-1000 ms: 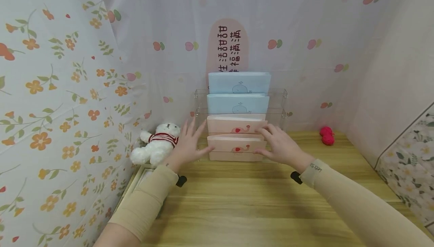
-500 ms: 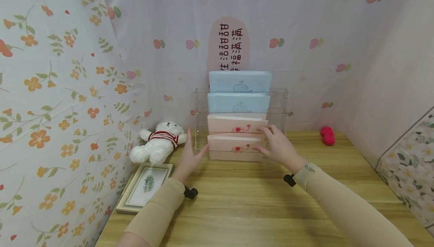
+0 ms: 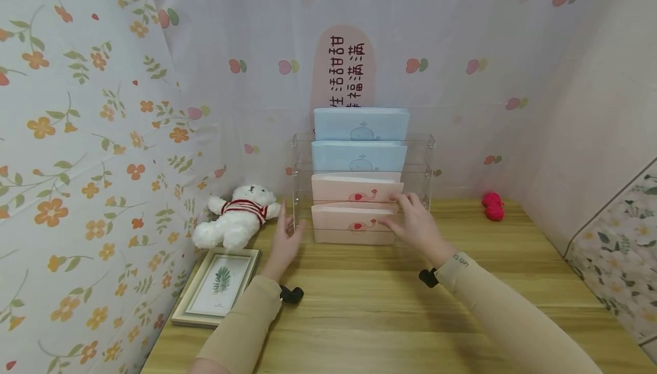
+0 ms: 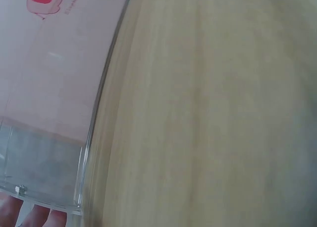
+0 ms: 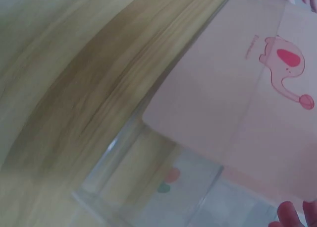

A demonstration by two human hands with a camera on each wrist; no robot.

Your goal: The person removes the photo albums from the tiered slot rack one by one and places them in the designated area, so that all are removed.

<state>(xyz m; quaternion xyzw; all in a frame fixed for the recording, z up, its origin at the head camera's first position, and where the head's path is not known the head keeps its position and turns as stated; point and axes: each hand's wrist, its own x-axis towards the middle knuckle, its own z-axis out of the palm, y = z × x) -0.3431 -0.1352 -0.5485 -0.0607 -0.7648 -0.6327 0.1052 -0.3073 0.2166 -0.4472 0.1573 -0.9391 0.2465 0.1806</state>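
A clear tiered rack (image 3: 423, 160) stands near the back wall. In it, one above another, stand two light blue folders with a whale drawing, the top one (image 3: 361, 124) and a lower one (image 3: 333, 157), and two pink folders with a red elephant, the upper one (image 3: 333, 187) and the front one (image 3: 333, 223). My left hand (image 3: 285, 246) is at the rack's left side, its fingertips (image 4: 35, 217) against the side wall. My right hand (image 3: 418, 226) is at the pink folders' right edges, thumb in front of the lowest one and fingertips (image 5: 287, 213) by a folder edge.
A white teddy bear (image 3: 236, 217) in a striped shirt lies left of the rack, behind a framed leaf picture (image 3: 218, 285). A bright pink yarn-like bundle (image 3: 493, 207) lies at the right on the wooden table (image 3: 354, 317). Patterned cloth walls (image 3: 246, 89) enclose the table.
My left hand has drawn closer to the rack's side and turned edge-on, uncovering the framed picture. My right hand has moved slightly left, staying by the pink folders. The folders have not moved.
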